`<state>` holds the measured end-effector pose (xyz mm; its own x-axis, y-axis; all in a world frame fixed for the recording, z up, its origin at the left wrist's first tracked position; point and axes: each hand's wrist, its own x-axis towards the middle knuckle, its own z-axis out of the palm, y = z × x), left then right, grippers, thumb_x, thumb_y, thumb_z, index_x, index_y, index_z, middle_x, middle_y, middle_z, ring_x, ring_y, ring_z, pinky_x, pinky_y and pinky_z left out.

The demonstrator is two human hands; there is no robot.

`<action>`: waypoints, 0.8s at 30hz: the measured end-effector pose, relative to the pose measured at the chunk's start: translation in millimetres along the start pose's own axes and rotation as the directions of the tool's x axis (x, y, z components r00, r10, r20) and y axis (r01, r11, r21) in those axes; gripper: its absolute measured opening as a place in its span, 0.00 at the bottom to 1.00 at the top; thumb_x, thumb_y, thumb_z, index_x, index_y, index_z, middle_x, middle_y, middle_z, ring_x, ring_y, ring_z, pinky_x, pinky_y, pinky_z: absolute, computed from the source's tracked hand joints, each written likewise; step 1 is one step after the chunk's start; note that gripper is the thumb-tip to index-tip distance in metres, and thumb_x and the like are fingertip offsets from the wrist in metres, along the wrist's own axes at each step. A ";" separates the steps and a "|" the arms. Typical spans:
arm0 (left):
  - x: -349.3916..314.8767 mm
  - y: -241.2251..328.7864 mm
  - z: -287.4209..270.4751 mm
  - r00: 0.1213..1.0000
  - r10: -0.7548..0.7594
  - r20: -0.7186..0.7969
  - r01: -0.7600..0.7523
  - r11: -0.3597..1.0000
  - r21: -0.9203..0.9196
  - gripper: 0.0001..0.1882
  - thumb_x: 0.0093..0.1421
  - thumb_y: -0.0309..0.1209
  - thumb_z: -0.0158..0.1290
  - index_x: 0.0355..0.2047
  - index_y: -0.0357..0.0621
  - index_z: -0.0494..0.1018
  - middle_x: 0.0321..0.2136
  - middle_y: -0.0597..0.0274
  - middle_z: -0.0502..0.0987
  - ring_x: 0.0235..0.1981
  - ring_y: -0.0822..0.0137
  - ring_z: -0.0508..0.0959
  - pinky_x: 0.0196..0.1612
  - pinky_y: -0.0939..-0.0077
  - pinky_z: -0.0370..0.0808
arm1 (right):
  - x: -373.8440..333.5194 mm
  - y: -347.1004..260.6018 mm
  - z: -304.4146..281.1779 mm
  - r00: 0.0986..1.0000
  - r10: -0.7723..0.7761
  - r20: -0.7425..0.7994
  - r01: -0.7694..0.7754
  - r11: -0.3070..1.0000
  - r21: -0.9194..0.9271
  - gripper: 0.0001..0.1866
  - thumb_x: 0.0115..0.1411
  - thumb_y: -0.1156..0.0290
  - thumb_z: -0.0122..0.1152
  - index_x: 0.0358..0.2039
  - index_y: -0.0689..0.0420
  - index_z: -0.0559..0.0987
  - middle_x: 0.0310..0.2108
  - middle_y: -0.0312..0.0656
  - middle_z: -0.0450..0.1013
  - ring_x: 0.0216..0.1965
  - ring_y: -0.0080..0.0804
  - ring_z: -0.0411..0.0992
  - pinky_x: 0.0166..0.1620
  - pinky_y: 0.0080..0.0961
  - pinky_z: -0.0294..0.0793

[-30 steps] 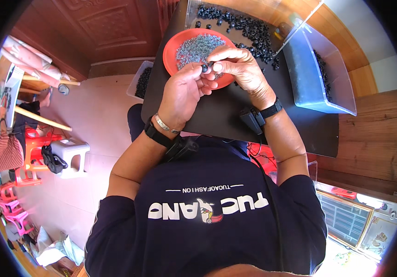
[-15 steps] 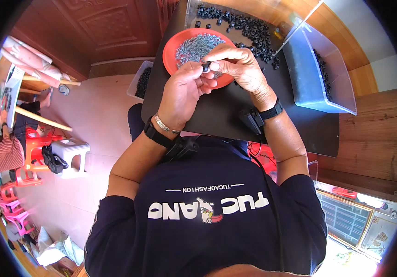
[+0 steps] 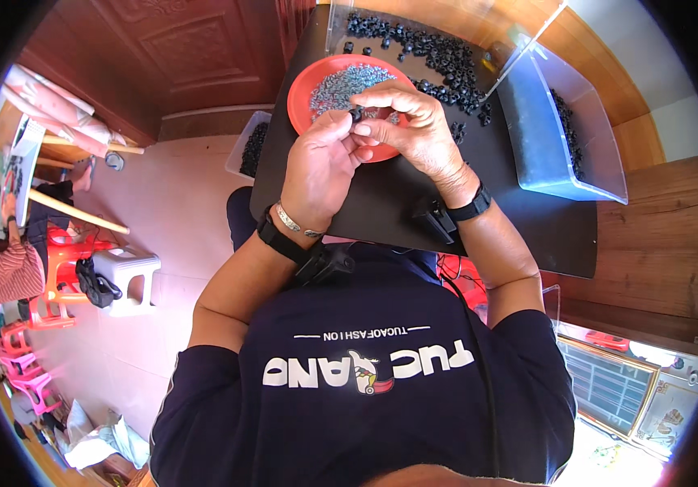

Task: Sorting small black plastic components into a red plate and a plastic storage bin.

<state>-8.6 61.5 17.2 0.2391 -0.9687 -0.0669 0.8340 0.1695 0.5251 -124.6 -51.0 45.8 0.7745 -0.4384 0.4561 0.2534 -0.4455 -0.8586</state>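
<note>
Mid-run: left hand [image 3: 322, 166] and right hand [image 3: 414, 126] pinch one small black part [image 3: 356, 114] together over the red dish [image 3: 304, 85] of silver pieces; black pile [image 3: 438, 53] still large.

Red bowl [image 3: 304, 93], upper centre of the frame, is showing as smooth glossy plastic; the small parts [image 3: 341, 81] inside are glinting like grey metal. Work table [image 3: 381, 203] is presenting a matt black surface. Clear bin [image 3: 556, 150], upper right, is looking like translucent plastic. Door [image 3: 162, 49], upper left, is showing as varnished carved wood.
</note>
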 end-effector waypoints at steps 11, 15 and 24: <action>1.4 -4.6 -2.2 0.997 0.078 0.006 -0.078 0.997 -0.018 0.03 0.62 0.32 0.48 0.35 0.49 0.69 0.32 0.69 0.73 0.37 0.74 0.72 0.43 0.73 0.68 | -1.7 -0.2 7.8 0.975 -0.205 -0.084 0.160 0.914 -0.374 0.19 0.45 0.81 0.70 0.40 0.55 0.81 0.37 0.39 0.76 0.36 0.26 0.73 0.39 0.21 0.74; 0.8 -4.0 1.4 0.995 0.083 0.058 -0.082 0.996 -0.021 0.04 0.63 0.33 0.46 0.35 0.49 0.69 0.34 0.68 0.74 0.39 0.71 0.73 0.45 0.71 0.68 | -0.3 -1.1 10.3 0.940 -0.332 -0.081 0.244 0.817 -0.522 0.20 0.44 0.81 0.70 0.40 0.55 0.81 0.37 0.40 0.76 0.35 0.30 0.73 0.39 0.23 0.75; -2.1 1.5 -3.5 0.981 -0.040 0.191 0.051 0.997 -0.053 0.13 0.65 0.37 0.42 0.44 0.47 0.70 0.40 0.65 0.73 0.43 0.70 0.72 0.48 0.70 0.67 | -1.2 -9.2 7.1 0.968 -0.252 -0.008 0.220 0.860 -0.461 0.20 0.42 0.76 0.71 0.40 0.53 0.81 0.33 0.36 0.75 0.36 0.32 0.74 0.40 0.27 0.75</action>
<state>-6.1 64.5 15.1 0.1061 -0.9915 0.0759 0.8705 0.1295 0.4749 -123.7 -40.9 51.6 0.6811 -0.3179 0.6596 0.1214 -0.8393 -0.5299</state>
